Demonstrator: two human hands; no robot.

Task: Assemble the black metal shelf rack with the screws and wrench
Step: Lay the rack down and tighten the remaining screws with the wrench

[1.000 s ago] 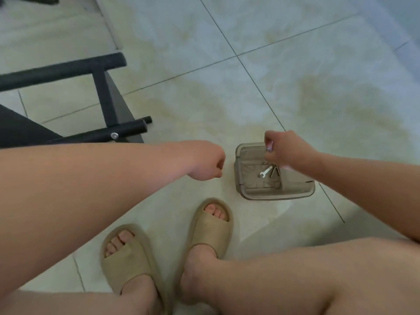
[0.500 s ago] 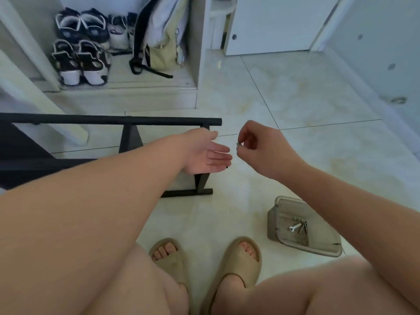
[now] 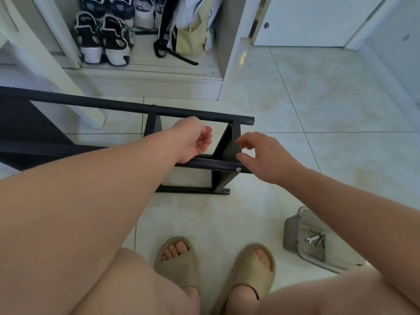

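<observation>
The black metal rack (image 3: 127,106) lies on its side on the tiled floor. A silver screw (image 3: 238,169) sits in its near bar. My left hand (image 3: 194,139) hovers over the rack's end frame, its fingers curled over the palm; the screw it closes on is hidden. My right hand (image 3: 258,154) is at the end panel (image 3: 227,144), thumb and fingers apart, nothing visible between them. At the lower right, a grey plastic tray (image 3: 292,233) holds a small wrench (image 3: 312,238) and several screws (image 3: 321,241).
My feet in beige sandals (image 3: 179,261) stand just below the rack. Shoes (image 3: 102,39) and a bag (image 3: 189,37) fill a low shelf at the back. A white door (image 3: 318,21) is at the top right.
The right hand left the tray, brought a small screw to my left palm, then spread its fingers beside the rack's end panel. The left hand's fingers curled. The view tilted up to the rack.
</observation>
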